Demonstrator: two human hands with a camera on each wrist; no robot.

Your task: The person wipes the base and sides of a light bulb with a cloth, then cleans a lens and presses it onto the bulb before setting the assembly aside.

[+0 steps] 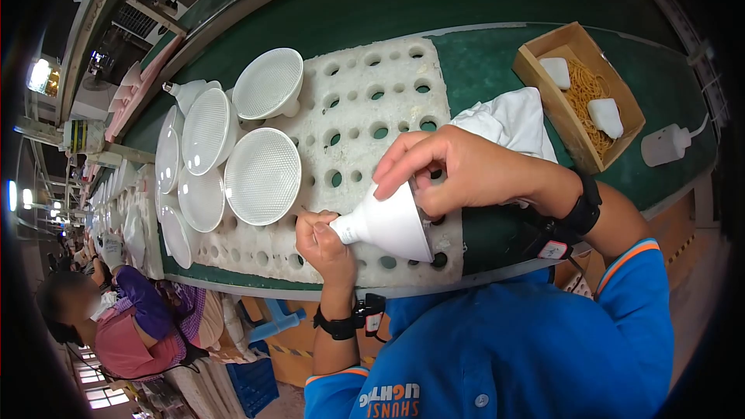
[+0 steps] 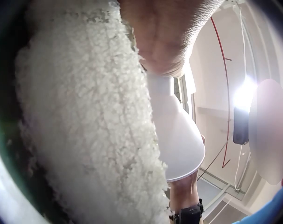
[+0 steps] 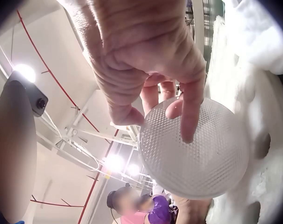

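Under your L hand [image 1: 327,248] & R hand [image 1: 469,171], the green bench [image 1: 481,54] bore a holed wht foam bd [image 1: 357,115]. Wht lamps [image 1: 264,177] sat on it, left of your L hand's grip; past your R hand's grip lay a wht cloth [image 1: 504,120], then an open box [image 1: 547,45] & wht btl [image 1: 662,146].

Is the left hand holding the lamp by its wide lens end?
No, the left hand grips the lamp at its narrow base end.
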